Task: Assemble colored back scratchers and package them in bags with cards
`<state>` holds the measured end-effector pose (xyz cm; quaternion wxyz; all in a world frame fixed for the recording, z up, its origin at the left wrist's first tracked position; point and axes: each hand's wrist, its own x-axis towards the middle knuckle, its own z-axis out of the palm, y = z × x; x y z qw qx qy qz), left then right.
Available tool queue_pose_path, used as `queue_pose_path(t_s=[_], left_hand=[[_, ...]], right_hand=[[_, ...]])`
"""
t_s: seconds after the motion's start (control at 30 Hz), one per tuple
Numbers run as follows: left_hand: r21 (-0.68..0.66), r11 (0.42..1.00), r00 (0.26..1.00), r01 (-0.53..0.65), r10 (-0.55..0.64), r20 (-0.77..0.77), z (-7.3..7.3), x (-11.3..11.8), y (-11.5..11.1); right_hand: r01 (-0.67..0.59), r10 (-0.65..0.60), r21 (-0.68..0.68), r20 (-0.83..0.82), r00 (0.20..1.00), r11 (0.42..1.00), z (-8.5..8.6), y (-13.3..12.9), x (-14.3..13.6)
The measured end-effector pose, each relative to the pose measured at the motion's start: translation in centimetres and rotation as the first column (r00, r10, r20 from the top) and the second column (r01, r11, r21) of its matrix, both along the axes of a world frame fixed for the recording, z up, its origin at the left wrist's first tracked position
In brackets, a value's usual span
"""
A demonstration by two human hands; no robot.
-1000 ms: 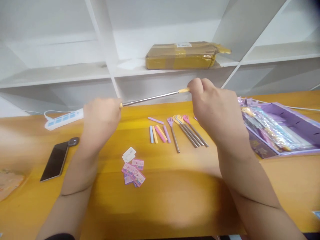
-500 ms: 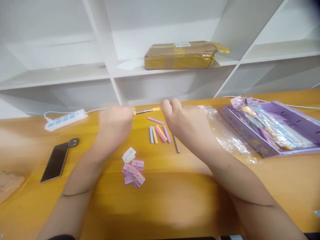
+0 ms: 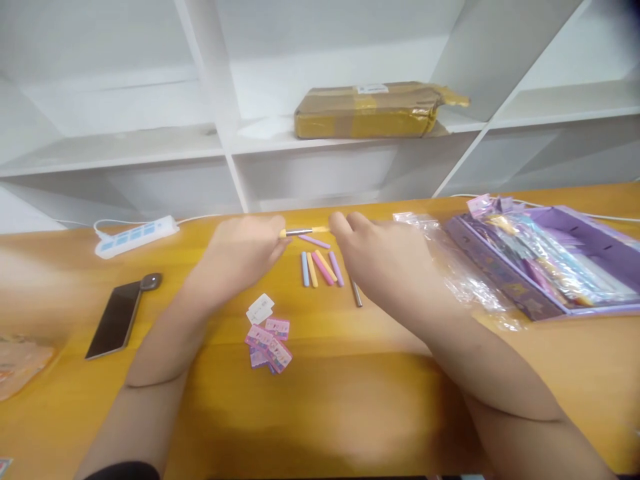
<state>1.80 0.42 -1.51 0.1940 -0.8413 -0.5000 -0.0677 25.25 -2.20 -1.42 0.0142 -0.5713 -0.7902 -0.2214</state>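
Observation:
Above the table's far half, a thin pen-like stick (image 3: pixel 299 233) with a silver middle and yellow ends spans the gap between my hands. My left hand (image 3: pixel 243 250) is closed around its left end. The yellow right end runs to the pinched fingers of my right hand (image 3: pixel 383 257); the fingertips are hidden. Between and below the hands lie several short pastel sticks, among them a blue one (image 3: pixel 305 269), a pink one (image 3: pixel 324 267) and a purple one (image 3: pixel 336 269). Another purple stick (image 3: pixel 315 241) lies crosswise behind them. A silver tube (image 3: pixel 357 293) pokes out under my right hand.
Small pink cards (image 3: pixel 270 343) and white labels (image 3: pixel 261 309) lie nearer me. To the right are clear plastic wrappers (image 3: pixel 470 290) and a purple box (image 3: pixel 530 290) with packaged items. Leftward sit a phone (image 3: pixel 114 320), a power strip (image 3: pixel 137 237) and an orange-toned packet (image 3: pixel 23 367). A taped carton (image 3: pixel 370 113) occupies the shelf.
My left hand has moved right, closer to my right hand, so the gap has narrowed. The pen-like stick now lies more level. The view has shifted slightly.

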Motion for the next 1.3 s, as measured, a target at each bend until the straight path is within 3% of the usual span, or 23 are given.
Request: queue_pose_path(t_s=[0.1,0.2,0.3,0.4,0.5,0.7,0.83,1.0,1.17,1.3], left_hand=[[-0.048,0.993,0.990,0.111,-0.106,0.096,0.7,0.2,-1.1],[-0.037,0.984,0.978,0.172,-0.167,0.125,0.9,0.5,-1.8],[0.098,0.970,0.963,0.222,-0.234,0.136,0.9,0.4,-2.0],[0.269,0.939,0.958,0.212,-0.255,0.134,1.1,-0.1,-2.0],[0.318,0.925,0.959,0.206,-0.256,0.123,1.9,-0.4,-2.2],[0.275,0.931,0.932,0.241,-0.302,0.203,3.3,-0.5,-2.5],[0.346,0.907,0.895,0.239,-0.344,0.283,3.0,-0.2,-2.3],[0.502,0.802,0.869,0.322,-0.461,0.178,2.1,0.3,-1.6],[0.501,0.793,0.873,0.347,-0.468,0.136,1.7,0.2,-0.2],[0.443,0.831,0.892,0.336,-0.431,0.132,1.5,-0.2,1.4]], right_hand=[[-0.044,0.045,0.052,-0.018,0.999,0.998,0.1,-0.5,1.3],[-0.197,0.211,0.207,-0.044,0.976,0.958,0.2,-0.5,2.7],[-0.340,0.378,0.356,-0.040,0.925,0.870,0.6,0.0,3.5],[-0.397,0.462,0.435,-0.049,0.886,0.808,1.3,0.4,3.5],[-0.403,0.497,0.461,-0.099,0.862,0.791,2.2,0.5,3.3],[-0.387,0.550,0.515,-0.210,0.808,0.765,3.1,0.4,3.5],[-0.352,0.570,0.592,-0.229,0.789,0.725,3.2,0.6,3.8],[-0.336,0.553,0.617,-0.196,0.810,0.712,2.9,1.1,3.9],[-0.335,0.551,0.670,-0.132,0.824,0.662,2.4,2.8,3.9],[-0.324,0.554,0.672,-0.154,0.818,0.666,2.0,4.8,3.7]])
